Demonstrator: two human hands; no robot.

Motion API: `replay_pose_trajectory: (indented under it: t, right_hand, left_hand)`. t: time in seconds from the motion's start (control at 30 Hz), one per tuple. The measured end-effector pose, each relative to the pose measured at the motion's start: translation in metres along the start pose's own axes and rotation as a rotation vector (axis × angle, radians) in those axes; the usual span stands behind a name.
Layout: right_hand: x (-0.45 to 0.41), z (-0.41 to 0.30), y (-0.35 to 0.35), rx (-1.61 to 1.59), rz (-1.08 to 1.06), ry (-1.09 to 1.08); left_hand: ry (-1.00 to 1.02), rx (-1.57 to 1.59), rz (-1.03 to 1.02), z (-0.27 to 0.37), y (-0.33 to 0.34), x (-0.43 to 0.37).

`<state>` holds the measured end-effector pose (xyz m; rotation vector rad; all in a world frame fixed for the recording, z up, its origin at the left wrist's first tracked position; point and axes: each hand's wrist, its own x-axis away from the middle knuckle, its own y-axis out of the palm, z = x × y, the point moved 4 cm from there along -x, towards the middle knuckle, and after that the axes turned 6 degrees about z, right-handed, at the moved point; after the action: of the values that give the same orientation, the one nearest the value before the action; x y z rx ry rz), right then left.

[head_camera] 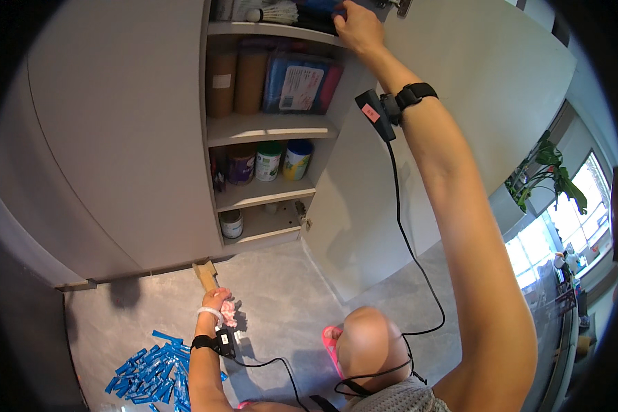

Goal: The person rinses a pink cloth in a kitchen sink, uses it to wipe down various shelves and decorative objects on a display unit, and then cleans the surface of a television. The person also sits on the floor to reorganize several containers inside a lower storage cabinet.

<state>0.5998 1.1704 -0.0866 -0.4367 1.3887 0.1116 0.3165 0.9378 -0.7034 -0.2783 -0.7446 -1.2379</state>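
Observation:
My right hand [359, 26] reaches up to the top visible shelf of an open cabinet, its fingers at a dark item beside a shuttlecock [275, 13]. Whether the fingers hold that item cannot be told. Low over the floor, my left hand [216, 299] is closed on a tan cardboard piece [206, 275], with a pink and white crumpled cloth [228, 314] hanging by the palm. Many blue stick packets [154, 373] lie in a pile on the floor beside the left forearm. Both wrists wear black straps with cabled devices.
The lower shelves hold brown cylinders [251, 82], blue plastic-wrapped packs [298, 85], several lidded cans [268, 160] and a small tin [232, 223]. The open cabinet door [391, 206] stands at the right, behind a black cable [399, 206]. A bent knee [369, 335] and pink slipper [331, 350] are below.

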Motion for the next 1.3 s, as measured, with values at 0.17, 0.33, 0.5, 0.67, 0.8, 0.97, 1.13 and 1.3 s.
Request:
replay_pose_trajectory:
  t: [0.17,0.33,0.5,0.67,0.8,0.97,1.13,1.3]
  right_hand:
    - [0.003,-0.011,-0.002,-0.15,0.104,0.016]
    - [0.039,-0.028,-0.024,-0.572,0.15,0.313]
    - [0.168,-0.056,-0.039,-1.197,-0.2,0.632]
    - [0.344,-0.075,-0.04,-1.137,-1.051,0.739]
    - [0.461,-0.073,-0.068,-1.181,-1.373,1.05]
    - [0.589,-0.094,-0.12,-1.479,-1.783,1.745]
    - [0.741,0.021,-0.161,-0.874,-2.209,1.784]
    - [0.745,0.092,-0.196,-0.601,-1.852,1.743]
  left_hand:
    - [0.143,-0.025,0.05,-0.017,-0.03,-0.027]
    - [0.106,0.022,0.051,-0.018,-0.03,-0.033]
    - [0.062,0.037,0.047,-0.021,-0.025,-0.032]
    - [0.079,-0.095,0.101,-0.032,-0.042,-0.039]
    - [-0.033,-0.12,0.196,-0.055,-0.059,-0.033]
    - [0.107,-0.28,0.209,-0.059,-0.111,-0.026]
    - [-0.091,-0.316,0.078,-0.047,-0.067,-0.014]
    - [0.053,-0.569,0.158,-0.018,-0.019,0.004]
